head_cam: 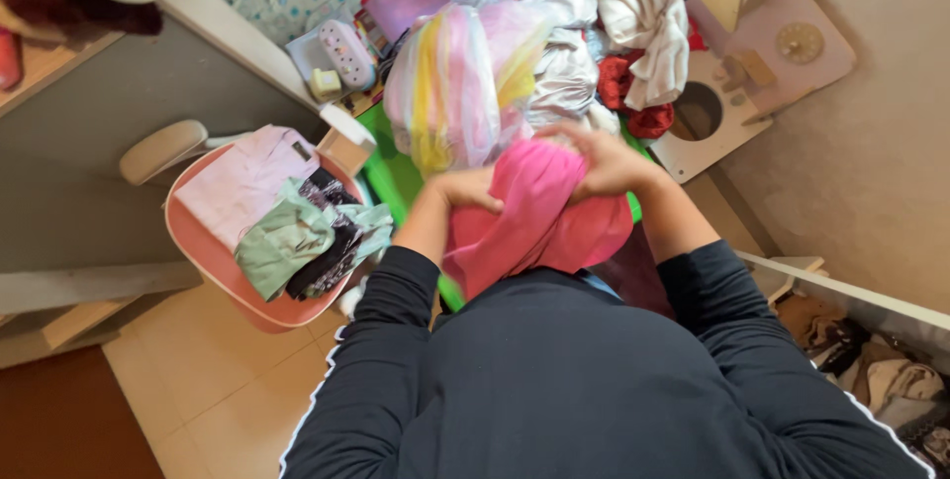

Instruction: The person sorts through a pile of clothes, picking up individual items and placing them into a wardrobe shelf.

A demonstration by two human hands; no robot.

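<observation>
A bright pink garment (pixel 539 217) hangs bunched in front of my chest, over a green table (pixel 393 174). My left hand (pixel 463 188) grips its left side, fingers closed on the cloth. My right hand (pixel 599 157) clasps the top right of the same garment. Just beyond my hands rises a heap of laundry, with a sheer pink-and-yellow cloth (pixel 460 78) at the front and white pieces (pixel 648 29) and red pieces (pixel 633 93) behind it.
A pink chair (pixel 203 246) at the left carries folded clothes: a lilac piece (pixel 242 182), a mint green one (pixel 282 241) and a dark patterned one. A grey desk edge lies further left. A wooden toy board (pixel 737 88) leans at the right. Tiled floor below.
</observation>
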